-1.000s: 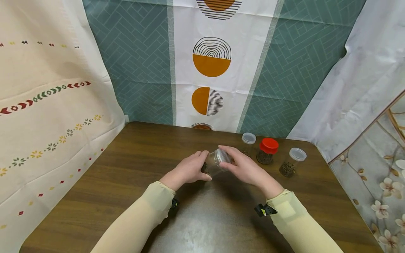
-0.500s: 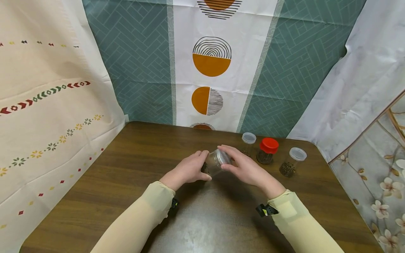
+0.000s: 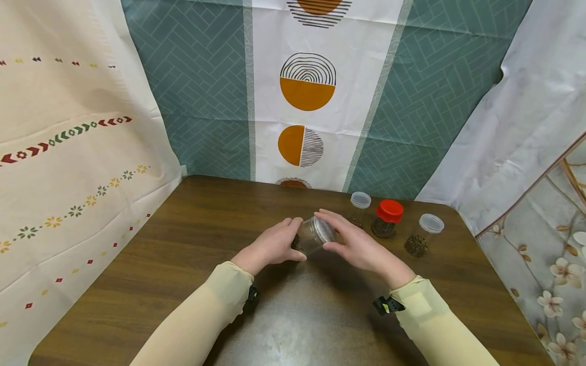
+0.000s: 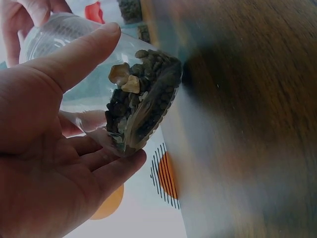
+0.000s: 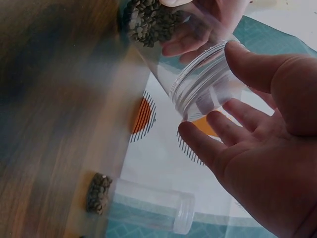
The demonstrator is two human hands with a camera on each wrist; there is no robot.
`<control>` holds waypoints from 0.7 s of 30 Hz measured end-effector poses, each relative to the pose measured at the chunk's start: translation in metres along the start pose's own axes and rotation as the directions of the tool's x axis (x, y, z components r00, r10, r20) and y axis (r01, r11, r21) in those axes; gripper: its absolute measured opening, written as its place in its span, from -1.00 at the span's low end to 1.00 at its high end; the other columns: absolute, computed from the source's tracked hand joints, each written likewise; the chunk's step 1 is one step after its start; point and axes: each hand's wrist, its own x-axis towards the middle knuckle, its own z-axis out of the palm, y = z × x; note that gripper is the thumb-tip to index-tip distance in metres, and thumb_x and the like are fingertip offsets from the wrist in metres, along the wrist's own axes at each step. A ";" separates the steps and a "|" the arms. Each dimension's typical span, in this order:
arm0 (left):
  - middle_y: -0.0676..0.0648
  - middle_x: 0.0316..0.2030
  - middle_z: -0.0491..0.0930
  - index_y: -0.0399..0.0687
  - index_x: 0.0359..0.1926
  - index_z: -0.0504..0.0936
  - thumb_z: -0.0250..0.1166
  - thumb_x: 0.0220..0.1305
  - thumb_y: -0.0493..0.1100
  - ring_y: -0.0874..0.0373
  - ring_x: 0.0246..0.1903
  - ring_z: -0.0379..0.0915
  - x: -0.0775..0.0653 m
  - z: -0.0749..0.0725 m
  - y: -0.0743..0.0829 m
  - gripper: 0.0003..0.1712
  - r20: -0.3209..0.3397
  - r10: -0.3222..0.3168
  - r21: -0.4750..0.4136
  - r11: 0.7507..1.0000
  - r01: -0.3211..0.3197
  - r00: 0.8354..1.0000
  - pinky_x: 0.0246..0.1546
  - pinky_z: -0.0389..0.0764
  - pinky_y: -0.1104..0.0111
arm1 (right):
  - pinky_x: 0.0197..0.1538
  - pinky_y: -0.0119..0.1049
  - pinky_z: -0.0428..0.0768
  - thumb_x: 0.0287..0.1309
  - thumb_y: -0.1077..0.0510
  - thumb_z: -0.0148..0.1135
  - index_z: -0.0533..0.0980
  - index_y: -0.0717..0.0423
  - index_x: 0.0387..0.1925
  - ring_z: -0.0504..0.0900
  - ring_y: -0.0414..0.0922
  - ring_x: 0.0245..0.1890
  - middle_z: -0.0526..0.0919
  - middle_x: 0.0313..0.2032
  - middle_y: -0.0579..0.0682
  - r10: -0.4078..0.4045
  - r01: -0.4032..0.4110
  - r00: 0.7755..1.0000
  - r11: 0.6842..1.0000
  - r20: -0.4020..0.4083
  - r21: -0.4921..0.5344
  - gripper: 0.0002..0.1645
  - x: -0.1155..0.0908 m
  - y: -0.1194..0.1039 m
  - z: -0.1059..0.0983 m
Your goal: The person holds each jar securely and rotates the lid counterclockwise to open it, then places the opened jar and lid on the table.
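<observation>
A clear plastic jar (image 3: 311, 239) leans over the middle of the table, its lid end raised to the right. Dark small stones (image 4: 143, 94), with a couple of tan pieces, lie in its bottom end. My left hand (image 3: 272, 243) grips the jar's body low down, thumb on one side and fingers on the other. At the upper end, my right hand (image 3: 359, 241) holds the clear, ridged lid (image 5: 200, 82) by its edge, thumb and fingertips spread round the rim. The palm stands off the lid's top.
At the back right stand three more jars: a clear-lidded one (image 3: 360, 201), a red-lidded one (image 3: 389, 211) and another clear-lidded one (image 3: 430, 223), each with dark bits inside. Patterned cloths (image 3: 306, 94) hang behind the brown table (image 3: 220, 203) and along both sides.
My right thumb and fingers have shifted slightly round the lid, and the right wrist has moved a little to the right. The left hand and the jar stay in place.
</observation>
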 end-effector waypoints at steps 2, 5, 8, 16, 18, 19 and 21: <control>-0.25 0.26 0.54 -0.22 0.55 0.33 0.70 0.28 0.04 -0.10 0.15 0.59 0.000 0.000 0.000 0.03 0.001 -0.001 -0.003 1.000 0.001 1.000 0.20 0.65 -0.02 | 0.44 0.26 0.49 0.41 0.27 0.50 0.28 0.00 0.70 0.40 0.19 0.56 0.18 0.71 0.07 -0.003 0.003 1.000 1.000 -0.004 0.000 -0.05 0.000 0.000 0.000; -0.25 0.26 0.54 -0.22 0.55 0.33 0.69 0.28 0.04 -0.10 0.16 0.59 0.000 0.000 -0.001 0.03 0.002 -0.002 -0.003 1.000 0.002 1.000 0.20 0.64 -0.03 | 0.44 0.25 0.49 0.40 0.30 0.50 0.30 -0.01 0.69 0.39 0.17 0.57 0.19 0.71 0.06 -0.016 0.016 1.000 1.000 -0.010 -0.002 -0.05 0.000 0.001 0.001; -0.25 0.26 0.54 -0.21 0.56 0.32 0.69 0.28 0.05 -0.10 0.16 0.58 0.001 0.000 -0.001 0.04 0.002 -0.004 -0.002 1.000 0.004 1.000 0.20 0.64 -0.03 | 0.45 0.23 0.49 0.38 0.32 0.51 0.31 0.00 0.68 0.38 0.17 0.58 0.21 0.70 0.06 -0.034 0.034 0.999 0.999 -0.018 -0.006 -0.04 0.000 0.001 0.001; -0.27 0.29 0.54 -0.24 0.57 0.32 0.70 0.27 0.04 -0.13 0.21 0.58 0.002 -0.001 0.000 0.06 0.003 -0.003 0.002 1.000 0.003 1.000 0.25 0.62 -0.04 | 0.49 0.25 0.43 0.44 -0.03 0.53 0.29 -0.03 0.70 0.38 0.14 0.59 0.30 0.66 0.07 0.102 -0.107 0.989 0.993 -0.110 -0.043 -0.04 0.007 -0.007 -0.003; -0.28 0.30 0.54 -0.24 0.57 0.33 0.70 0.27 0.04 -0.13 0.22 0.58 0.001 -0.001 0.000 0.05 0.003 -0.004 0.004 1.000 0.004 1.000 0.26 0.62 -0.04 | 0.49 0.29 0.40 0.50 -0.15 0.45 0.28 0.00 0.71 0.39 0.18 0.58 0.33 0.64 0.10 0.170 -0.178 0.978 0.982 -0.122 -0.060 -0.06 0.011 -0.011 -0.004; -0.28 0.30 0.54 -0.24 0.57 0.33 0.70 0.27 0.04 -0.13 0.22 0.58 0.000 -0.001 0.001 0.05 0.004 -0.004 0.004 1.000 0.004 1.000 0.26 0.61 -0.04 | 0.50 0.30 0.39 0.52 -0.19 0.41 0.27 0.02 0.71 0.39 0.19 0.58 0.34 0.64 0.12 0.201 -0.209 0.972 0.976 -0.120 -0.065 -0.06 0.013 -0.012 -0.004; -0.28 0.31 0.53 -0.24 0.57 0.33 0.70 0.27 0.04 -0.13 0.23 0.58 0.000 -0.001 0.001 0.05 0.006 -0.007 0.003 1.000 0.007 1.000 0.27 0.61 -0.03 | 0.50 0.31 0.39 0.56 -0.23 0.35 0.26 0.05 0.71 0.39 0.21 0.57 0.35 0.63 0.16 0.251 -0.259 0.962 0.963 -0.105 -0.072 -0.06 0.016 -0.015 -0.003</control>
